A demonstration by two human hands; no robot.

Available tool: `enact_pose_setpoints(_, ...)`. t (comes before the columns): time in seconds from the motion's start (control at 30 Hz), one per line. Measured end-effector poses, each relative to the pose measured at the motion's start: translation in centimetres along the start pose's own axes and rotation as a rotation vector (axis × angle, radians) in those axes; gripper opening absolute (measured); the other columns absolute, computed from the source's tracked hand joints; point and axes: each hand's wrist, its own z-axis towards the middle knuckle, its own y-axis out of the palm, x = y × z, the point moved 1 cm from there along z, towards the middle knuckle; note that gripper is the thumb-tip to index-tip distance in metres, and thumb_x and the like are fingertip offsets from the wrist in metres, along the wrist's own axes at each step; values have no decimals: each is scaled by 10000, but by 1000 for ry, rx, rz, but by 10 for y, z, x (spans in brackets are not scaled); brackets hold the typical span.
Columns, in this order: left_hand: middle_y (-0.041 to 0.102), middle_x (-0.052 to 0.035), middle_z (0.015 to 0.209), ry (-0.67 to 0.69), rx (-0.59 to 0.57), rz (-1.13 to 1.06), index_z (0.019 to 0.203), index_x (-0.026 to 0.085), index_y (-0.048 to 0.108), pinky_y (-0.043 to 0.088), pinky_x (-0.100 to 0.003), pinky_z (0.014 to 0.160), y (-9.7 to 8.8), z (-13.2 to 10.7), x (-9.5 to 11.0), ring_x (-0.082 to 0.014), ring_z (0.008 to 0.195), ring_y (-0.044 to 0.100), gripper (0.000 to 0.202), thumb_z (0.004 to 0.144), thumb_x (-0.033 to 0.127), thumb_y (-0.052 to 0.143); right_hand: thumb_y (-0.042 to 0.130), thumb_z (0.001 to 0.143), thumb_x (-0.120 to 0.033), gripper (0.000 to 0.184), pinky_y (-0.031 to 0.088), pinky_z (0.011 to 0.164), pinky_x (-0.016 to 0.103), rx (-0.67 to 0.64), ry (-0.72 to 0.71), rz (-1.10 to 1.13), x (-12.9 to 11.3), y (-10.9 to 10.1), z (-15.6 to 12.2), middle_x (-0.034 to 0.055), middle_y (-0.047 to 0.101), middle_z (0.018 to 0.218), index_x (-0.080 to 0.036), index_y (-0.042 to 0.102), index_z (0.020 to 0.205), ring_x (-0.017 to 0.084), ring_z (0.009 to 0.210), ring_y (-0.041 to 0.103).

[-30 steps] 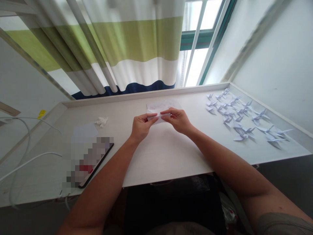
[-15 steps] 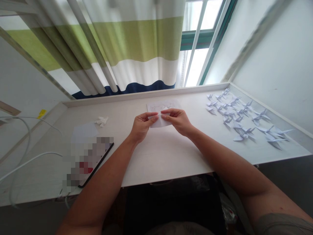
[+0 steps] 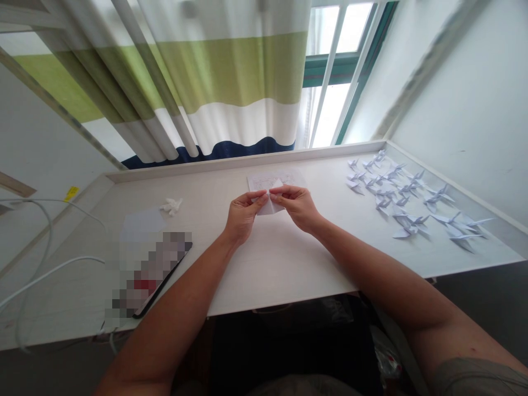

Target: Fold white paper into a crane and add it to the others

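Between my two hands is a small folded white paper (image 3: 271,208), with a pointed tip rising above my fingers. My left hand (image 3: 244,213) pinches its left side between thumb and fingertips. From the other side my right hand (image 3: 297,205) pinches it the same way, and the fingertips of both hands almost meet. Just behind lies a printed sheet (image 3: 256,180) with line drawings, partly covered by my hands. My fingers hide much of the folds.
Several white paper cranes (image 3: 388,190) stand on the right of the white table (image 3: 280,264). On the left are a pixelated tablet-like device (image 3: 159,275), a white paper sheet (image 3: 142,224), a crumpled white piece (image 3: 171,206) and white cables (image 3: 49,275). A striped curtain (image 3: 231,71) hangs behind.
My fingertips have drawn closer together on the paper. Its pointed tip now stands more upright above my fingers, and the lower part looks narrower. The other things stay in place.
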Motion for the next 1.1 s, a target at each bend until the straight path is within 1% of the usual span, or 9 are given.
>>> enact_pose_setpoints(0.13,835,-47,905,28,21,31,837,223,849,581,-387,956,2,0,-2,-200,924,761,363,579,387,1043,965,703,-487,295,577,840,372,-12,-2,4,2,0,0,12,797,879,-268,852,865,189,868,719)
enact_pose_setpoints(0.37,813,-42,872,61,40,77,841,210,842,571,-380,914,0,1,-7,-199,884,741,361,602,403,1032,950,702,-537,349,567,796,356,23,-21,-59,4,2,-1,14,776,857,-250,825,856,190,848,694)
enact_pose_setpoints(0.5,812,-41,866,134,66,132,843,205,844,570,-364,875,0,0,-4,-193,852,729,357,610,405,1026,967,674,-528,356,574,793,375,56,-41,-77,-2,2,-1,20,778,856,-250,814,834,207,851,699)
enact_pose_setpoints(0.6,818,-39,866,147,41,142,870,209,848,583,-359,832,2,-2,1,-190,825,730,352,624,394,1018,991,643,-479,354,575,809,387,53,-20,-44,-8,0,-1,17,785,868,-253,823,858,212,857,704)
enact_pose_setpoints(0.77,839,-44,1000,105,28,33,897,225,834,596,-400,947,2,-2,4,-227,984,763,397,573,334,1035,1015,614,-409,367,589,866,396,16,24,78,-14,1,-1,12,811,947,-258,819,885,221,939,731)
enact_pose_setpoints(0.83,837,-41,985,64,19,-12,888,225,822,591,-405,958,0,0,4,-228,982,766,406,557,320,1038,1023,602,-395,375,593,881,400,11,55,112,-15,3,-2,10,809,952,-256,809,876,219,946,735)
enact_pose_setpoints(0.93,837,-46,1001,3,-20,-56,918,222,815,580,-399,955,-1,1,4,-231,994,769,408,579,296,1029,1032,586,-381,384,594,854,385,12,94,136,-16,5,-3,7,803,939,-251,805,868,208,914,733)
enact_pose_setpoints(1.0,838,-47,1024,-20,-48,-72,937,223,820,578,-382,945,0,0,5,-226,1000,770,403,594,280,1024,1032,596,-375,369,588,814,358,-4,97,141,-15,5,-3,0,796,895,-252,817,869,188,867,723)
enact_pose_setpoints(1.1,841,-34,973,-32,-68,-72,928,228,837,581,-345,910,2,-3,6,-200,949,772,393,591,274,1033,1025,622,-385,333,569,766,323,-31,79,131,-11,3,-2,-9,783,835,-256,836,864,161,805,703)
